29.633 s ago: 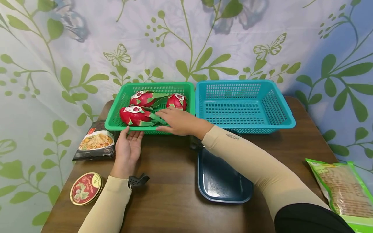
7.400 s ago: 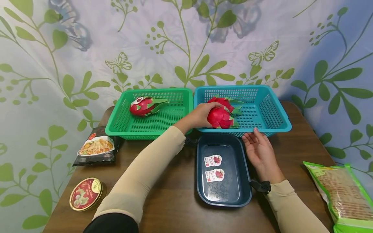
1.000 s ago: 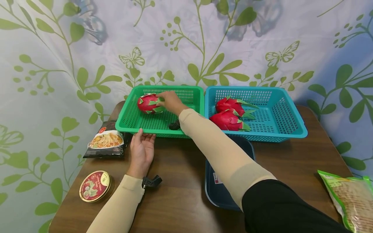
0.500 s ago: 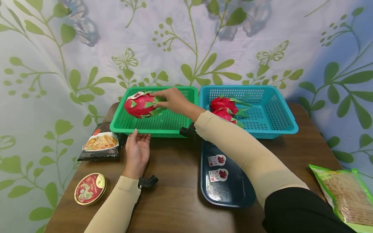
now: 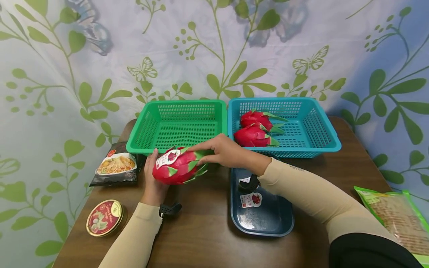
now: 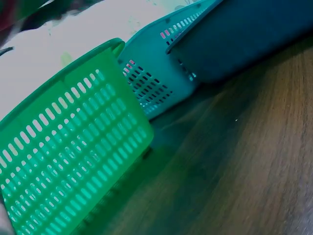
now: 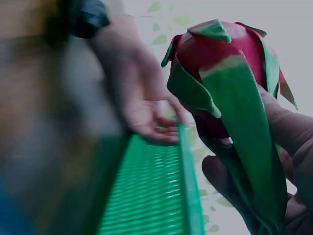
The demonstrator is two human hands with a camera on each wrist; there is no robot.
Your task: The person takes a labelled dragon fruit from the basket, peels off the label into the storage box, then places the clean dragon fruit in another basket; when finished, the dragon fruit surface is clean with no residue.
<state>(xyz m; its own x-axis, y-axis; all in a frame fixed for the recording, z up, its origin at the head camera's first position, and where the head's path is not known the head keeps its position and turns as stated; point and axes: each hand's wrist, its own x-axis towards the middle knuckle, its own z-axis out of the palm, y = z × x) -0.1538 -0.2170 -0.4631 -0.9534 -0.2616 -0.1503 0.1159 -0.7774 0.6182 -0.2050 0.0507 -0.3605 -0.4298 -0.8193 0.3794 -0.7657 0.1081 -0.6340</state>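
My right hand [image 5: 229,152] pinches the leafy end of a red dragon fruit [image 5: 181,169] that bears a white sticker. It hangs in front of the green basket [image 5: 130,150], above the table. My left hand [image 5: 154,191] is at the basket's front rim, partly hidden behind the fruit. In the right wrist view, the left hand's thumb meets the rim and its fingers [image 7: 164,137] curl below it. Two dragon fruits [image 5: 252,136] without visible stickers lie at the left of the blue basket [image 5: 301,150].
A dark blue tray [image 5: 259,223] holding two peeled stickers [image 5: 251,200] stands before the blue basket, partly under the right forearm. A black noodle packet [image 5: 115,165] and a round tin [image 5: 104,217] lie at left, a green-edged bag [image 5: 395,212] at right.
The right hand has lifted the stickered dragon fruit out of the green basket and brought it forward over the front rim. The left hand stays at that rim.
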